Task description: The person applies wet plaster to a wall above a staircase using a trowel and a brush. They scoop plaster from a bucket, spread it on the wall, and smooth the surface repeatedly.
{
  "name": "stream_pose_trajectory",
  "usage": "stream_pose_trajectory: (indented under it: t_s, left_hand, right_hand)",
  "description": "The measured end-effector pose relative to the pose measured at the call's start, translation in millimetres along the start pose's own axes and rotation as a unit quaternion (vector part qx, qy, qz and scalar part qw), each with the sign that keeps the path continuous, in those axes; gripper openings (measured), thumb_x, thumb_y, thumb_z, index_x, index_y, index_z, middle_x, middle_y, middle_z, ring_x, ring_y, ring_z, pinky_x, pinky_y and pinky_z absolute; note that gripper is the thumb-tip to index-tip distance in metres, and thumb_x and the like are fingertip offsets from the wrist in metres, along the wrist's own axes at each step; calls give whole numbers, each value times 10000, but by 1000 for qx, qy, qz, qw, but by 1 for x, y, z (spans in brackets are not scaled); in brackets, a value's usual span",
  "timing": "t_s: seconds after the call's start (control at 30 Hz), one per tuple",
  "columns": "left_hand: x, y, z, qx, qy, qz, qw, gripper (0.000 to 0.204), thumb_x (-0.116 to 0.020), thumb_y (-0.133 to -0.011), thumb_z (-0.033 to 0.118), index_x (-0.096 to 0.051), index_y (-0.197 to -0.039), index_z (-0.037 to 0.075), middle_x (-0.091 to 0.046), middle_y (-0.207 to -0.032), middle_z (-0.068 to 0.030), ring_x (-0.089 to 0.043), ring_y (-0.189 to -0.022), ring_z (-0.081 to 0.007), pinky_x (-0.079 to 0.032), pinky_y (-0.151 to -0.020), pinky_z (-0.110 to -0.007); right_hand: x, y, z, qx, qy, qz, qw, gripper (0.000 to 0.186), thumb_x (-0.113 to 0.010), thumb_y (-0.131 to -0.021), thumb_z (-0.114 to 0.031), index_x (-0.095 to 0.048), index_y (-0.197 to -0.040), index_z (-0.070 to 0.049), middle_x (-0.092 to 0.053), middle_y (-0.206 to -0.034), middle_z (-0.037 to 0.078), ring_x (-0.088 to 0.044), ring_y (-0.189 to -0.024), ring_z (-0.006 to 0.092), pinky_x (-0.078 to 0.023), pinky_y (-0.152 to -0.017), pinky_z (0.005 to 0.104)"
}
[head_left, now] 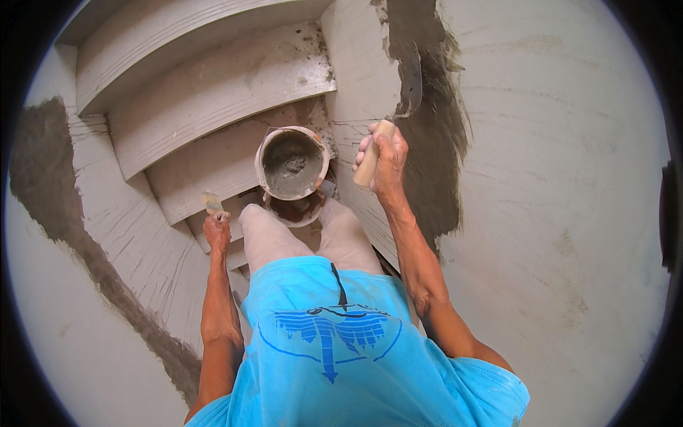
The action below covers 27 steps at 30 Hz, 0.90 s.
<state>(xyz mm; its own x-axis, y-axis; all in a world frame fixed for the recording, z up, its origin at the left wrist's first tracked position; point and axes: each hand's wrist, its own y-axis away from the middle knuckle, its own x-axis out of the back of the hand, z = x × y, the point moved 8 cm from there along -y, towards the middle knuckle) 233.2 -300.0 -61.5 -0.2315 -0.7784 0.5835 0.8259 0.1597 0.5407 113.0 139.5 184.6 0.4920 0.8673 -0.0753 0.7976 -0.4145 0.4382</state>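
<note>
My right hand (389,158) is closed round the wooden handle of a trowel (410,82). The trowel's metal blade lies against or just over a band of wet grey mortar (434,149) on the right wall. Lower on the left, my left hand (217,231) grips a paintbrush (212,201), its pale bristles pointing up and away from me. Between the hands stands a bucket (321,142) of grey mortar, in front of my knees. A second container (290,222) shows partly beneath it, mostly hidden.
Pale stair steps (220,99) rise ahead and to the left, their edges curving across the view. Another dark mortar band (53,164) runs down the left wall. A plain pale wall (555,178) fills the right side. Mortar splashes mark the step corners near the bucket.
</note>
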Motion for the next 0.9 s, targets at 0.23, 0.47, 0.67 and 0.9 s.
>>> stream_pose_trajectory:
  t_s: [0.23,0.47,0.67,0.9]
  left_hand:
    - [2,2,5,-2,0,-8,1000,322,-641,-883,320,-715,-850,8,-616,-637,-143,-638,-621,-296,-497,-656,-431]
    - [1,3,1,10,0,-8,1000,289,-645,-871,285,-715,-850,6,-622,-650,-170,-640,-623,-322,-497,-659,-440]
    - [0,2,6,0,0,-4,1000,291,-641,-870,285,-726,-864,6,-644,-684,-200,-663,-658,-353,-501,-669,-457]
    - [2,1,1,-13,7,6,1000,316,-645,-866,304,-724,-860,-2,-644,-697,-206,-664,-668,-354,-503,-678,-451]
  right_hand:
    - [4,-8,-5,-3,-6,17,1000,225,-495,-943,-170,-506,-1109,-20,-568,-761,91,-569,-547,168,-520,-452,349]
    - [4,31,-8,53,-57,29,997,255,-518,-907,-153,-501,-1104,9,-581,-746,104,-567,-524,157,-512,-434,318]
    - [1,17,-3,31,-3,0,1000,257,-527,-912,-160,-505,-1108,4,-580,-724,98,-575,-527,155,-514,-436,315]
    - [12,18,-2,32,-25,29,999,250,-508,-918,-177,-498,-1109,-16,-563,-769,96,-568,-540,172,-521,-454,349]
